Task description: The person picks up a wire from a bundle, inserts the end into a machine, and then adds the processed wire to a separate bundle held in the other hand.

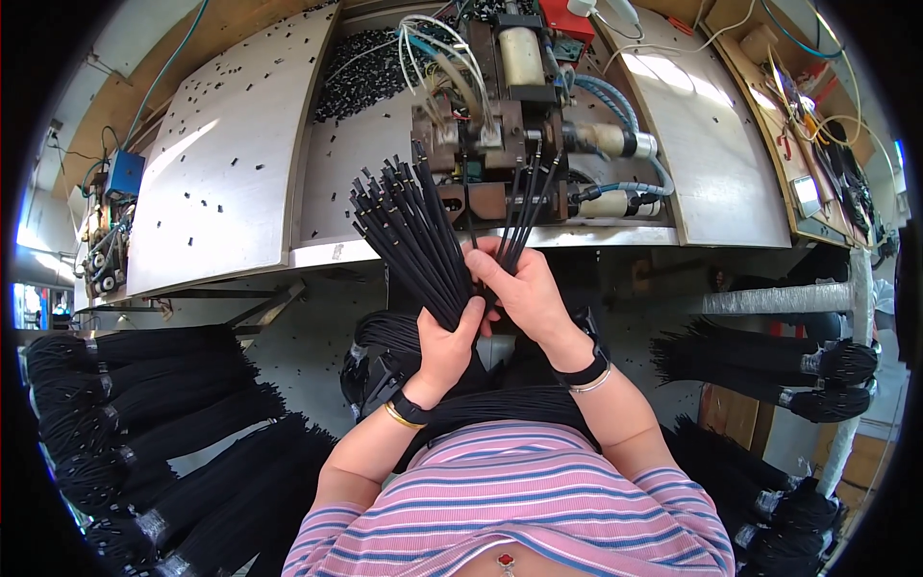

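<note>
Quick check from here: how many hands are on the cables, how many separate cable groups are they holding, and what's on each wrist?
Hands gripping cables: 2, left hand and right hand
Held groups of thin black cables: 2, fanned bunch in the left, smaller group in the right reaching toward the bench machine
Black wristbands: 2
Metal bangles: 2
Total: 8

Sunlit grey worktable with wooden edges.

cables: black | shirt: pink-blue-white stripes | machine cover: red
</note>
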